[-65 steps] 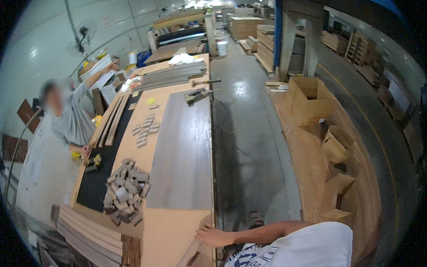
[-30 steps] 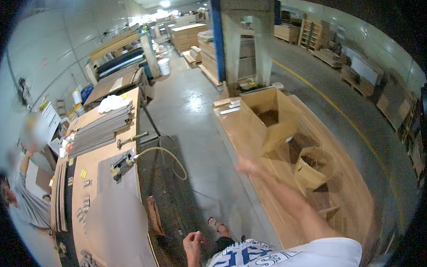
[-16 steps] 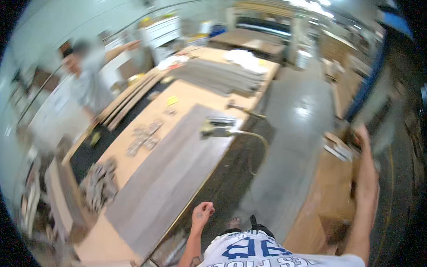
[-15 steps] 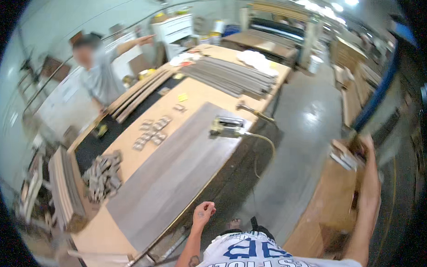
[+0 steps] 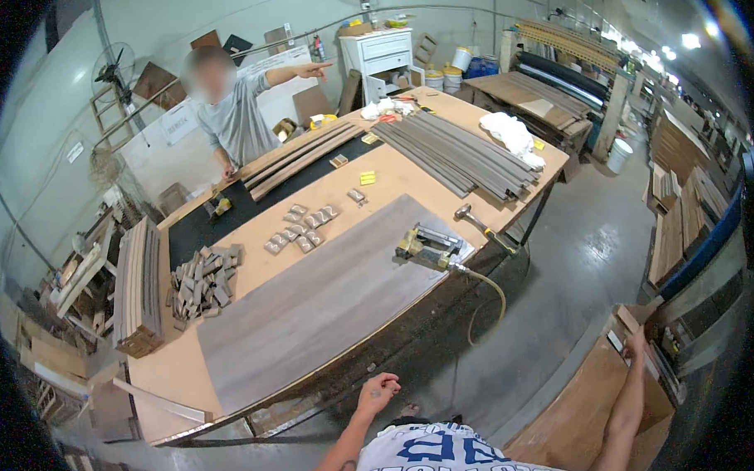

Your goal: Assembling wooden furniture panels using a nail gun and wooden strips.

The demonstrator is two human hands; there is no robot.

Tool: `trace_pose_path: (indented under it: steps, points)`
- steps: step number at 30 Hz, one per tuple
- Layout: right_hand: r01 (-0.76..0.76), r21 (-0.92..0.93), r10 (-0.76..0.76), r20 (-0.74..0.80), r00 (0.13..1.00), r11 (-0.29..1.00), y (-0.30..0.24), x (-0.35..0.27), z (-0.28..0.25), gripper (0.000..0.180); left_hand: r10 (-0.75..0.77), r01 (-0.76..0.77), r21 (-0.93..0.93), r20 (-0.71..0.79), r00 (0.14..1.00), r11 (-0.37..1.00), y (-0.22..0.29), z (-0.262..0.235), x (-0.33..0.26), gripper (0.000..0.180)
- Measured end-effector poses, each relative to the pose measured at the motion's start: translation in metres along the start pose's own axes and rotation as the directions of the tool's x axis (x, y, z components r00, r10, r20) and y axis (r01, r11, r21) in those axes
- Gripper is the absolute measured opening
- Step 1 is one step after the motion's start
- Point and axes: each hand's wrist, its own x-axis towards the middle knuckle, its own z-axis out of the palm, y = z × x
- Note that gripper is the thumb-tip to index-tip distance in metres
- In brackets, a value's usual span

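My left hand [image 5: 378, 393] hangs in the air in front of the table's near edge, fingers loosely bent and nothing visible in them. Out to the right, my right hand [image 5: 636, 343] reaches into a small wooden holder [image 5: 645, 313] on a brown wooden surface [image 5: 578, 394]. Its fingers look closed there, but what they grip is too small to tell. On the table a long grey-brown wood panel [image 5: 313, 312] lies flat. A nail gun [image 5: 427, 249] with a yellowish air hose [image 5: 499, 293] rests on the panel's right end, beside a hammer [image 5: 485, 229].
Small wood blocks [image 5: 203, 283], shaped pieces [image 5: 302, 230] and grey strips [image 5: 453, 154] cover parts of the table [image 5: 171, 405]. Board stacks [image 5: 135, 290] stand left. Across the table a person [image 5: 252, 115] points rightward. A blue post [image 5: 705, 245] rises at right.
The view has swung left, so the table sits farther right in the picture. My right hand stays at the wooden holder; my left hand remains near the table edge. The person keeps an arm outstretched.
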Motion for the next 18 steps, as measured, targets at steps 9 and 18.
trace_pose_path:
  steps: [9,18]
  points:
    - [-0.935,0.071,0.522,0.814,0.256,0.348,-0.115,-0.227,0.045,0.029,0.008,0.018,0.257,-0.098,0.995,0.966,0.009,0.021,-0.025,0.026]
    - [-0.879,-0.21,0.395,0.918,-0.027,0.427,-0.046,-0.37,0.056,0.024,-0.011,0.01,0.266,0.003,1.0,0.964,0.032,0.025,-0.018,0.025]
